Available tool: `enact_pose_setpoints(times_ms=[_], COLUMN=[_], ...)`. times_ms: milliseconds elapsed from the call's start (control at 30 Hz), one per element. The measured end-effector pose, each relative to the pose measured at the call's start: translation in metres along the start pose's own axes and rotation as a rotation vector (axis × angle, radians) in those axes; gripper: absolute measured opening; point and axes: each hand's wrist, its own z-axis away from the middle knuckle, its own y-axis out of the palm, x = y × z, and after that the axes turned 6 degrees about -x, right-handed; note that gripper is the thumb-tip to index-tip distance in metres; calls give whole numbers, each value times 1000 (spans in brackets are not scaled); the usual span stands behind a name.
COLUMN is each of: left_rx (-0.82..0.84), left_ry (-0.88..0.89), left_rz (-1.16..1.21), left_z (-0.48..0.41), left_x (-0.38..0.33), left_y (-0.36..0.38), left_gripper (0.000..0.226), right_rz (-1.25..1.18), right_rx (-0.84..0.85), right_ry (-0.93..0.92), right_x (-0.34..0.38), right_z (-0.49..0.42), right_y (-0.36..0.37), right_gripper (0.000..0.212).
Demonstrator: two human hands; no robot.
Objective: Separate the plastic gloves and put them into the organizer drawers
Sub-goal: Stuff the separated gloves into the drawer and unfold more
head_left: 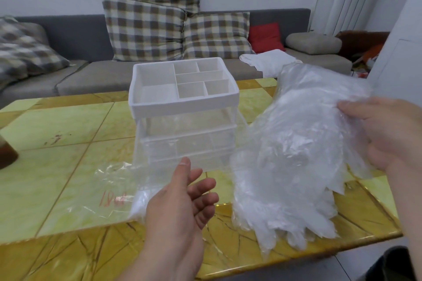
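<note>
Plastic gloves point(296, 148) (seemingly stacked), right grip point(392, 139)

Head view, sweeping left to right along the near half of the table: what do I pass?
A dark brown object at the left edge → clear plastic bag with red writing → left hand, open → stack of plastic gloves → right hand holding that stack. The organizer drawers stand farther back, so unranked.

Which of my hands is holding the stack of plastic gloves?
Your right hand: its thumb lies over the stack of plastic gloves and it grips one end. Your left hand is open, palm up, holding nothing.
</note>
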Motion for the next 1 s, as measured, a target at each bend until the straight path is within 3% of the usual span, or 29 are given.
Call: enact_pose_setpoints(times_ms=[167,233,300,367,433,467,533,567,633,733,800,833,900,1000], left_rx=[35,78,167,308,391,403,464,528,693,824,908,926,898,767], left_ry=[-47,14,265,667,1036,1173,1309,1329,1259,1139,1076,1057,1021,909], left_rz=[-43,-140,-305,-486,-729,-858,-1098,-1197,-1367,-1605,-1638,-1626,-1600,-1445], left_z=[3,9,22,36,43,45,48,48,47,49,49,48,48,48], left_x=[-2,-2,-8,-23,-38,-46,-56,-58,-60,-61,-64,-66,-69,-82], left_y=[-3,-3,3,18,39,51,78,91,114,137,147,150,154,153], left_gripper=[46,40,23,18,44,61,92,98,97,72,23,15,30,26], right_rz=[139,271,429,532,621,660,732,738,771,846,918,943,986,1103], right_rx=[34,99,154,214,293,336,419,448,508,621,648,617,522,293], right_ry=[-79,-150,-215,-267,-324,-331,-322,-324,-385,-454,-471,-493,-544,-694], right_x=[11,17,29,40,51,54,59,60,62,66,71,72,75,80], right_z=[9,14,22,29,34,37,42,42,44,43,43,42,38,37], right_y=[-2,-2,-6,-12,-16,-17,-19,-21,-24,-30,-31,-31,-29,-14], right_gripper=[13,19,42,53,36,39,66,66,31,5,7,9,17,19])
